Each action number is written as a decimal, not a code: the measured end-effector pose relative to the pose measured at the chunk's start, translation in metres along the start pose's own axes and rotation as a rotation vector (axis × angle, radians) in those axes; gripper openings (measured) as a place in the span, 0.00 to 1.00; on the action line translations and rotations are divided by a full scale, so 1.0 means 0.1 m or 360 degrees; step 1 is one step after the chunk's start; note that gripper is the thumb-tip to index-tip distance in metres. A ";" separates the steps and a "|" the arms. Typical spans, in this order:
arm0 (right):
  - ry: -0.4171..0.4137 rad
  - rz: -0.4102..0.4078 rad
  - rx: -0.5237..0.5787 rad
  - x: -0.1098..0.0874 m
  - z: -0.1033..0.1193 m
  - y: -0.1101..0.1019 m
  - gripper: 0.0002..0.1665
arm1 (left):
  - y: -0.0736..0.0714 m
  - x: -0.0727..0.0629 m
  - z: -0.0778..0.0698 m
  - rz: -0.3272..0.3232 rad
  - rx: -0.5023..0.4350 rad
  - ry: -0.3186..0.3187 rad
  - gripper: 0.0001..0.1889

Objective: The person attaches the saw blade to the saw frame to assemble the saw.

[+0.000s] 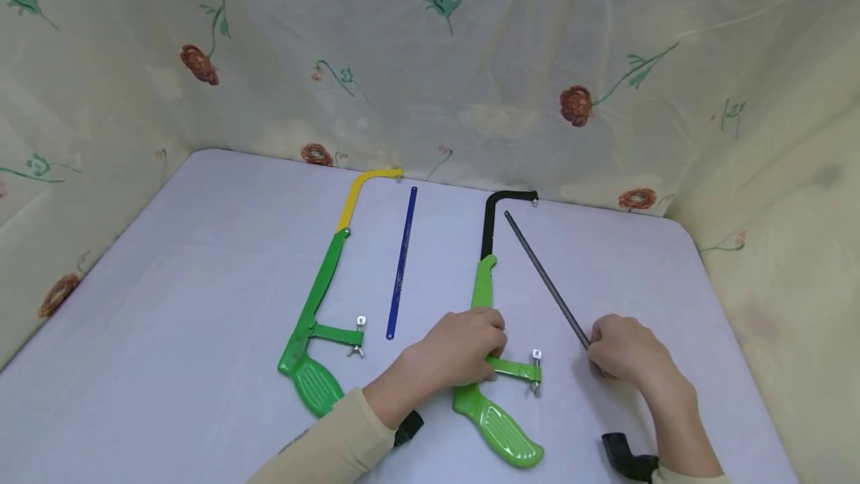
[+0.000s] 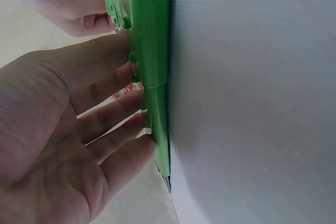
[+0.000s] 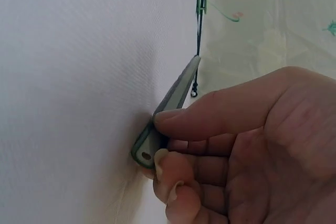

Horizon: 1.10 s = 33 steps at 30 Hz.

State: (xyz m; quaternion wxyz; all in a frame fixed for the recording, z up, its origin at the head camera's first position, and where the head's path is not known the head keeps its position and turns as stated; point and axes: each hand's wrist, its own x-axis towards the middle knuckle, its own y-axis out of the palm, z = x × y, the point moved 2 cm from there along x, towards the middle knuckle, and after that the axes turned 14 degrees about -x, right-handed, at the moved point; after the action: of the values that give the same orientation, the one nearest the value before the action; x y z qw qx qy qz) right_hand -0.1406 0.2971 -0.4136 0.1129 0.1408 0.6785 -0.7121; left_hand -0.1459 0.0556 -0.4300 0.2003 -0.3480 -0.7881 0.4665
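My left hand (image 1: 453, 346) lies over the light green hacksaw frame (image 1: 509, 428), its fingers extended and touching the bar above the short arm with a wing nut. In the left wrist view the fingertips meet the green bar (image 2: 151, 40), which lies flat on the cloth. At the right, my right hand (image 1: 628, 349) pinches the near end of a grey hacksaw blade (image 1: 547, 282) between thumb and fingers. A hole shows in that end of the blade (image 3: 173, 106) in the right wrist view. The frame's far part (image 1: 490, 226) is black and hooked.
A darker green hacksaw frame (image 1: 319, 282) with a yellow hooked end lies to the left. Between the two frames is a blue hacksaw blade (image 1: 402, 267). The white tabletop (image 1: 188, 305) is bounded by a flowered curtain (image 1: 497, 88) at the back and sides.
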 end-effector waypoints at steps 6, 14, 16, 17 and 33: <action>-0.0040 0.0027 0.0119 0.00 -0.03 -0.01 0.06 | 0.00 0.00 0.00 0.0008 0.0002 0.0009 0.09; -0.0075 0.0057 0.0247 0.01 -0.02 -0.01 0.08 | 0.00 0.01 0.02 0.0015 0.0001 0.0013 0.08; -0.0085 0.0069 0.0287 0.02 -0.02 0.00 0.08 | 0.00 0.01 0.02 0.0011 -0.0002 0.0012 0.08; -0.0089 0.0077 0.0307 0.02 -0.02 0.00 0.07 | -0.01 0.01 0.02 0.0009 -0.0003 0.0011 0.08; -0.0194 0.0198 0.0700 0.10 -0.06 -0.01 0.09 | 0.00 -0.01 0.01 -0.0007 0.0012 0.0002 0.08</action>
State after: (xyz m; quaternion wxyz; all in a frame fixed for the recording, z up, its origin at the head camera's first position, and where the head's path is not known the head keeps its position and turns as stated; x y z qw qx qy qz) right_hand -0.1497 0.3031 -0.4162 0.1639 0.1604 0.4890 -0.8416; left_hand -0.1464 0.0544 -0.4305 0.2032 -0.3458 -0.7870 0.4688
